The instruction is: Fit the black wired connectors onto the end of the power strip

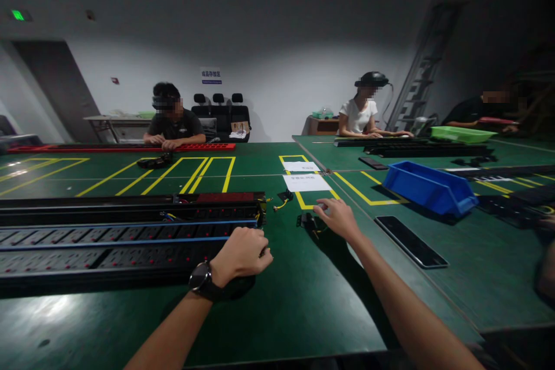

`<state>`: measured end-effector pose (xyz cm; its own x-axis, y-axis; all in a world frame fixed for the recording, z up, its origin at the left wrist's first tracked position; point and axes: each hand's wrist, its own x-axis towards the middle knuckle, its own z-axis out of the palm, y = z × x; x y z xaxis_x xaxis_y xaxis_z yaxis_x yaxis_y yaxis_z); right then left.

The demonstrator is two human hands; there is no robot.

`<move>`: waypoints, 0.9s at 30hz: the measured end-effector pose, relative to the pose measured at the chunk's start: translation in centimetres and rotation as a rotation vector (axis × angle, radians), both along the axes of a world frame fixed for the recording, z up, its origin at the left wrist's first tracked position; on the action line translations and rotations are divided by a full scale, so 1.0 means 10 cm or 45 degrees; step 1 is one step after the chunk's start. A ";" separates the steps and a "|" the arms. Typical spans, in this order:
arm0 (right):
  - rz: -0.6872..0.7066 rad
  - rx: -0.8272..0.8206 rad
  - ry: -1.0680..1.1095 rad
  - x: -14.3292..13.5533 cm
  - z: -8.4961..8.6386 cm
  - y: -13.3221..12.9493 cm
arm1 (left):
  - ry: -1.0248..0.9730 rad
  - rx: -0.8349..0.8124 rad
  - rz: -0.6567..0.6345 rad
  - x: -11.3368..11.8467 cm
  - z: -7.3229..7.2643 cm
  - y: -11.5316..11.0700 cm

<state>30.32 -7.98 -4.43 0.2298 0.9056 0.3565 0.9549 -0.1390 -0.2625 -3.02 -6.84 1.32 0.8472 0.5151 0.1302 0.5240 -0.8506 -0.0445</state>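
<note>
My left hand [243,252], with a black watch on its wrist, is closed at the right end of the long black socket strips [108,260]. Its fingertips are partly hidden, and what they hold cannot be made out. Over a small black part with wires [309,222], my right hand [337,217] has its fingers apart and nothing visible in them. Another small connector with yellow wires [284,200] lies beyond, between the strips and the white paper sheets [307,182].
On the right are a blue bin [429,188] and a dark phone [410,241] on the green table [277,329]. Several people sit at the far side, near a red rail [212,147], black strips [390,145] and a green tray [462,134].
</note>
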 end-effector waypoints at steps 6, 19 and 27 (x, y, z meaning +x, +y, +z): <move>0.288 0.022 -0.117 -0.60 0.03 -0.03 | -0.015 0.013 -0.007 0.01 -0.03 0.01; 0.590 0.100 0.236 -0.91 0.02 -0.08 | -0.011 0.014 -0.008 0.00 -0.08 0.05; 0.528 -0.015 0.270 -0.79 -0.02 -0.10 | -0.026 -0.001 -0.011 0.00 -0.08 0.05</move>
